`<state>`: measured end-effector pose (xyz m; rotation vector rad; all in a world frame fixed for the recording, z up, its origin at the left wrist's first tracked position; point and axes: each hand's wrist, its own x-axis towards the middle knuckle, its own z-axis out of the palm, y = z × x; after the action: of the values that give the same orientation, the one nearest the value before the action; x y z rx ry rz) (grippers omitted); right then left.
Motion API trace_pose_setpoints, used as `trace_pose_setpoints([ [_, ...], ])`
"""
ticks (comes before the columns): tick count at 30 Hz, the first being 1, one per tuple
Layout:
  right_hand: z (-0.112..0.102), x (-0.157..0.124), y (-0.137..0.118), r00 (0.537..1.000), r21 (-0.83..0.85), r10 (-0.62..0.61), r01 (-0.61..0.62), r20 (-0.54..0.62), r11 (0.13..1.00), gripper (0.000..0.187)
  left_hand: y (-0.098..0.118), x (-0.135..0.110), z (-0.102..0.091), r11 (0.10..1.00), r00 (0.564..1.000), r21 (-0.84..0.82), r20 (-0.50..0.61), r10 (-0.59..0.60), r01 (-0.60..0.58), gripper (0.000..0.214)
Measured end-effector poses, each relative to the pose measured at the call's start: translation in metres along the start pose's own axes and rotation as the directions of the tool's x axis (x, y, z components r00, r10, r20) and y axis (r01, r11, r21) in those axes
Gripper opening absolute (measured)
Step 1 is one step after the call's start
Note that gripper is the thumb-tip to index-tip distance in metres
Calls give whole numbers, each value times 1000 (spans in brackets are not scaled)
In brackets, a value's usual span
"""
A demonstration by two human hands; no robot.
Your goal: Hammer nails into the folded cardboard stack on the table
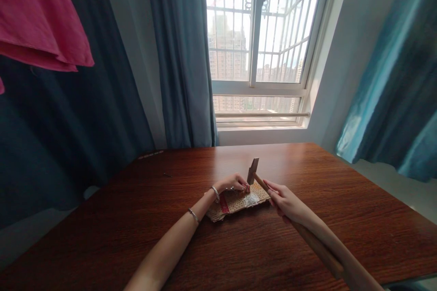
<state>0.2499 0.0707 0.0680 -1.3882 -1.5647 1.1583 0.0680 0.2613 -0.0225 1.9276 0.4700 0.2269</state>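
My right hand (285, 201) is closed round the wooden handle of a hammer (253, 170), close under its metal head; the long handle runs back under my forearm. The hammer head stands just above a perforated brown board (239, 200) lying on a stack of cardboard on the wooden table (341, 200). My left hand (235, 183) rests on the board's far edge with fingertips pinched together right beside the hammer head; what they pinch is too small to make out. A small clear plastic bag (251, 199) lies on the board. Bracelets circle my left wrist and forearm.
A barred window (259, 45) with a sill is behind the table. Blue curtains (184, 63) hang on both sides. A pink cloth (37, 13) hangs at the upper left. The table's right edge drops to a pale floor.
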Motion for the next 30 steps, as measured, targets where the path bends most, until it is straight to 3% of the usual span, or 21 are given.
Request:
trace_pose_setpoints([
  [6, -1, 0, -2, 999, 18, -2, 2, -38, 1000, 56, 2, -1, 2, 999, 999, -24, 9, 47, -47, 18],
  [11, 2, 3, 8, 1000, 95, 13, -10, -27, 995, 56, -1, -1, 0, 999, 1000, -28, 7, 19, -19, 23],
  [20, -17, -3, 39, 952, 107, 16, 17, -304, 994, 52, 5, -3, 1, 999, 998, -18, -46, -52, 51, 29],
  [25, -36, -10, 65, 913, 51, 37, -18, -407, 999, 51, 9, -8, -7, 995, 978, 66, -197, -66, 80, 39],
  [30, -51, -20, 91, 887, -1, 93, -105, -452, 994, 53, 22, -25, -28, 988, 900, 130, -436, -22, 87, 38],
])
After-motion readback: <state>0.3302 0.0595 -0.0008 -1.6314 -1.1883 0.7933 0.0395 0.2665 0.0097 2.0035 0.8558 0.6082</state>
